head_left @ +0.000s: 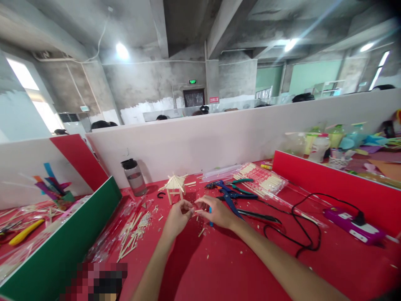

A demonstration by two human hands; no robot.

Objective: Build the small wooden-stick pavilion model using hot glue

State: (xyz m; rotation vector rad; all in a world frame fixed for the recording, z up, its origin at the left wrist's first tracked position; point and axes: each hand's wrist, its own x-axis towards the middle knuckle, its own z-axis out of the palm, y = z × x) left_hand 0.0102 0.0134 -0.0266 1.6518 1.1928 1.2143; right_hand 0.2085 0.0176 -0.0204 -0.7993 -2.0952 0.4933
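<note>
My left hand [176,216] and my right hand [216,212] meet over the red table [238,267], fingers pinched together on a small wooden stick [196,210] held between them. A blue thing [210,211] pokes out of my right hand; I cannot make out what it is. Just beyond my hands stands a little pavilion model [176,187] built of sticks, upright on its legs. A blue glue gun [227,194] lies to the right of the model, close to my right hand.
Loose sticks [131,238] litter the table left of my hands. A water bottle [134,177] stands at the back left. Green-handled pliers [239,182], a pack of sticks [263,180], a black cable [300,225] and a purple power strip [354,225] lie to the right.
</note>
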